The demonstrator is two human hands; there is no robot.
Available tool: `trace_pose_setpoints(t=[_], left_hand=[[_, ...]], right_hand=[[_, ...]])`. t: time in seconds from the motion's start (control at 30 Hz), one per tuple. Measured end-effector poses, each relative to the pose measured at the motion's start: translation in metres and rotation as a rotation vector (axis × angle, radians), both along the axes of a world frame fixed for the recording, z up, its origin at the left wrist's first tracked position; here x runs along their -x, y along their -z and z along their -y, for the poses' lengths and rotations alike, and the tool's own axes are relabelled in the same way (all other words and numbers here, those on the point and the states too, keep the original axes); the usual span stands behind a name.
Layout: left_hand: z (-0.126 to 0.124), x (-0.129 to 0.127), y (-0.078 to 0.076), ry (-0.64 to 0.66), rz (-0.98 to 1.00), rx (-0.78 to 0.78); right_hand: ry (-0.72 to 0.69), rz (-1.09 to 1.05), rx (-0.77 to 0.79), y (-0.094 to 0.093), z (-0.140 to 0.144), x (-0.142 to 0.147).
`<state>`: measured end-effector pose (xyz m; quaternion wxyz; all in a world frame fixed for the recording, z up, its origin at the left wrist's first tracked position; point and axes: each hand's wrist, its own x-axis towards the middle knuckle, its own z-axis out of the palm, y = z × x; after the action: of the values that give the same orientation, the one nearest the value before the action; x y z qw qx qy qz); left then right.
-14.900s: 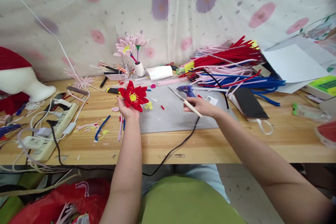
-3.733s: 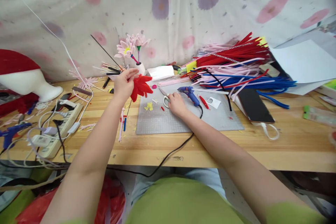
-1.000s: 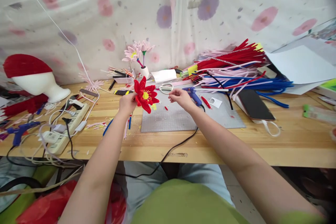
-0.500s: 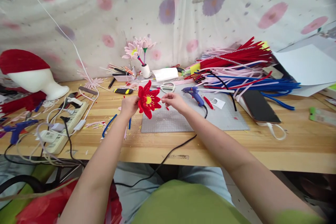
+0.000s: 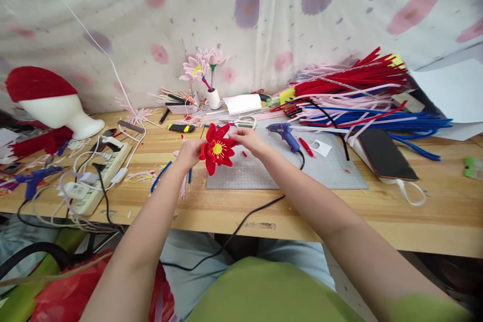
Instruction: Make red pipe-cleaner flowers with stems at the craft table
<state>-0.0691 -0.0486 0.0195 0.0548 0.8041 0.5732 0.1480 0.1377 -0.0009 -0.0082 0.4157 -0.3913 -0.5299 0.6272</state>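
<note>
Cables and a power strip (image 5: 94, 181) clutter the bench's left end, behind them a foam head (image 5: 56, 110). My left hand (image 5: 192, 152) is closed on the back of the red flower (image 5: 217, 148), held up just above the mat's (image 5: 302, 173) left edge. My right hand (image 5: 247, 141) pinches one upper petal between its fingertips. Scissors (image 5: 244, 122) lie just behind, then the glue gun (image 5: 287, 134), then a pipe-cleaner heap (image 5: 358, 95).
</note>
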Motion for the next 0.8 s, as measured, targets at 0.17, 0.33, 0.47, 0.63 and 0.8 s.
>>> trace_pose_setpoints(t=[0.17,0.33,0.47,0.63,0.8], left_hand=[[0.004,0.008,0.003,-0.056,-0.029,0.037],[0.004,0.01,0.002,-0.122,-0.106,0.067],[0.001,0.009,0.002,-0.115,-0.123,0.06],[0.003,0.007,0.001,-0.1,-0.181,0.079],[0.005,0.012,0.0,-0.116,-0.21,0.121]], right_hand=[[0.259,-0.239,0.061,0.003,-0.014,-0.01],[0.288,-0.188,0.01,0.001,-0.017,-0.006],[0.104,-0.06,-0.07,0.01,-0.012,0.01],[0.066,-0.086,-0.069,0.021,-0.012,0.023],[0.063,-0.1,-0.032,0.016,-0.019,0.013]])
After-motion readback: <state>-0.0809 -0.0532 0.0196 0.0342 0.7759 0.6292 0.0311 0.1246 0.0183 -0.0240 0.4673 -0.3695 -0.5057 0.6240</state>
